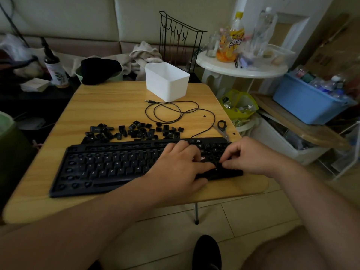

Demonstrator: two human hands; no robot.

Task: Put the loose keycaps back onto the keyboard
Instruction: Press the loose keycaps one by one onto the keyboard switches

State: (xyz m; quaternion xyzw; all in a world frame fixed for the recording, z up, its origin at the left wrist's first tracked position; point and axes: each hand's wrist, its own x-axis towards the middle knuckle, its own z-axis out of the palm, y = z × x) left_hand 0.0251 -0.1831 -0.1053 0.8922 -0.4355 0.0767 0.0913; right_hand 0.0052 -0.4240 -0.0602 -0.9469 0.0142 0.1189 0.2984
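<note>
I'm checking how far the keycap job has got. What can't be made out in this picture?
Head view only:
- Number pad area of the keyboard: covered by the left hand and right hand.
- Whether the right hand's fingers pinch a keycap: fingertips hide it.
- Legends on the loose keycaps: too small and dark.
- Inside of the white bin: hidden by its wall.

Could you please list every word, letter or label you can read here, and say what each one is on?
"Q W E R T Y U I O P": keyboard, top letter row.
"D F G H J K": row below.
"Z X C V B M": bottom letter row.
Keyboard logo beside the left hand: partly hidden.
Yellow bottle label: blurred.
Loose keycaps: too small.
</note>
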